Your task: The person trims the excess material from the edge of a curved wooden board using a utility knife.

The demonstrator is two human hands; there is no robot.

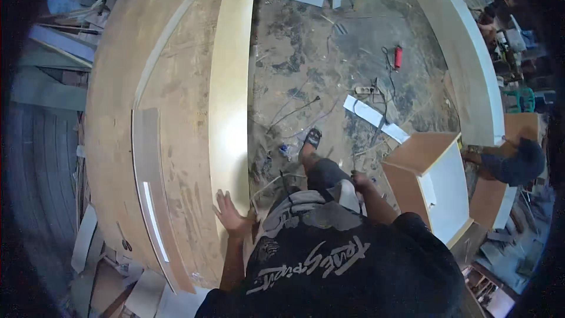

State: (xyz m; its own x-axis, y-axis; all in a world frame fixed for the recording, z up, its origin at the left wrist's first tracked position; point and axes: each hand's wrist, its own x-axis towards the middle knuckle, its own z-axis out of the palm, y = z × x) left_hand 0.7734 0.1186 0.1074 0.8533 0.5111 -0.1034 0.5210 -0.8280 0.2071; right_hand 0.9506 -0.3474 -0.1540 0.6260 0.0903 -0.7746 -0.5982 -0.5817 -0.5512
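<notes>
My left hand (231, 213) lies with spread fingers on the near end of a long, pale cream board (229, 112). This board runs along the right edge of a wide wooden work table (182, 123). My right hand (362, 181) is beside my right thigh, with its fingers curled closed. A thin dark bit shows at its fingertips, too small to name.
Brown strips (154, 188) and scissors (124, 239) lie on the table. On the floor are a power strip (366, 90), a red cylinder (398, 58), cables and a white strip (376, 119). At right stand an open box (421, 153), a long panel (465, 65) and another person (518, 162).
</notes>
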